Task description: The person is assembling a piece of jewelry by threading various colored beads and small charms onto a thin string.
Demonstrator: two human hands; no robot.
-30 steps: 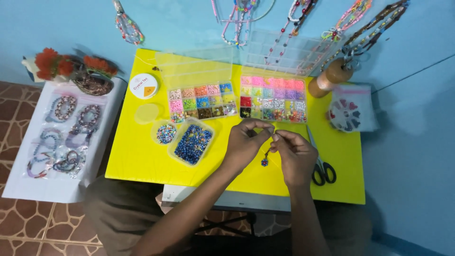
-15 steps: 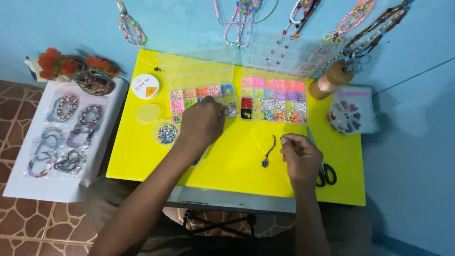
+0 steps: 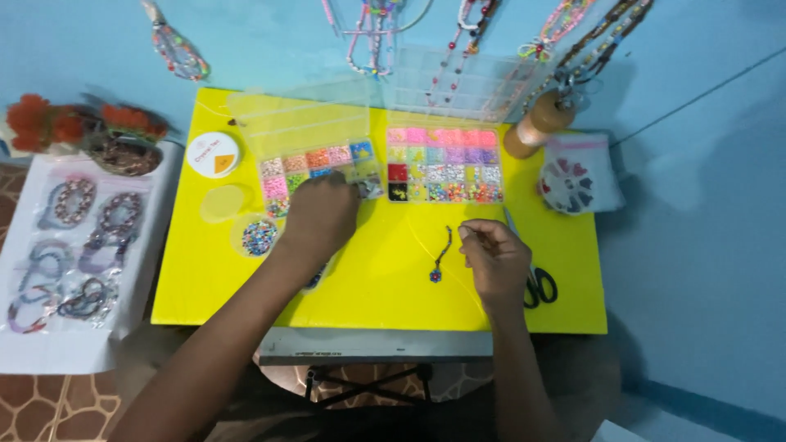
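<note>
A short beaded strand (image 3: 443, 252) lies near the middle of the frame on the yellow table top (image 3: 377, 286), a thin dark string of small beads ending in a round blue-and-red bead flower at its lower end. The right hand (image 3: 494, 260) rests just right of it, fingertips pinched narrowly together at the strand's upper end; whether they grip a thread cannot be told. The left hand (image 3: 321, 217) reaches up and left, fingers curled down over the lower edge of the left bead box (image 3: 315, 168); what it holds, if anything, is hidden.

That box is clear plastic, split into small square cells filled with orange, pink, green and blue beads. Just right of it sits a second bead box (image 3: 444, 164), its cells holding pink, purple, red and mixed beads. Left of the left hand, a small round dish (image 3: 259, 237) holds mixed coloured beads, with a round clear lid (image 3: 223, 202) and a white spool (image 3: 214, 153) above it.

Black-handled scissors (image 3: 536, 282) lie just right of the right hand. At the upper right stands a brown cord spool (image 3: 536, 127). Beaded necklaces (image 3: 377, 24) hang along the blue wall at the top, and bagged bracelets (image 3: 70, 245) lie on the white side table at the left.
</note>
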